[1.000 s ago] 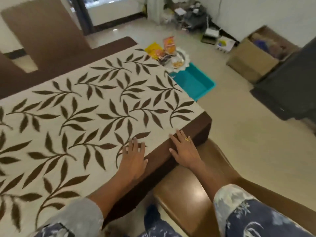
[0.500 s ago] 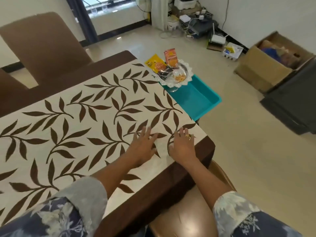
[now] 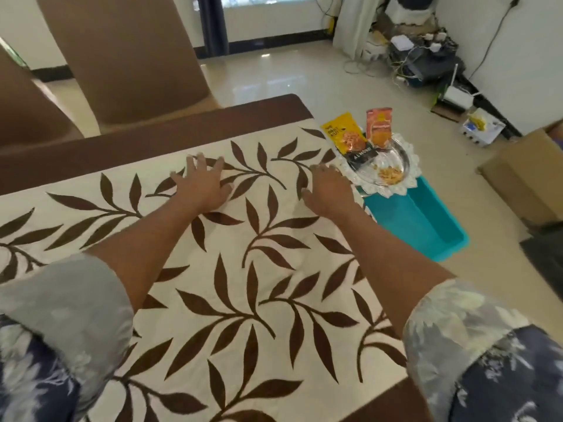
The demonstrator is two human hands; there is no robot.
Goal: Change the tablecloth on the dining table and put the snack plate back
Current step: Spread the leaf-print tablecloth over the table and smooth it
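Note:
A cream tablecloth (image 3: pixel 231 293) with brown leaves and a brown border lies spread over the dining table. Both my hands press flat on it near the far right corner. My left hand (image 3: pixel 202 185) has its fingers spread wide. My right hand (image 3: pixel 327 190) lies palm down close to the table's right edge. The snack plate (image 3: pixel 393 166), a glass dish with a white lacy rim, stands just beyond the right edge, above the teal tub. It holds a yellow packet (image 3: pixel 345 137), an orange packet (image 3: pixel 379 126) and loose nuts.
A teal plastic tub (image 3: pixel 423 220) sits on the floor right of the table. Two brown chairs (image 3: pixel 128 59) stand behind the far side. A cardboard box (image 3: pixel 524 175) is at the right, cables and devices (image 3: pixel 426 56) along the back wall.
Both hands have slid from the near brown border across the cloth toward the far right corner, staying flat. The view has followed them forward.

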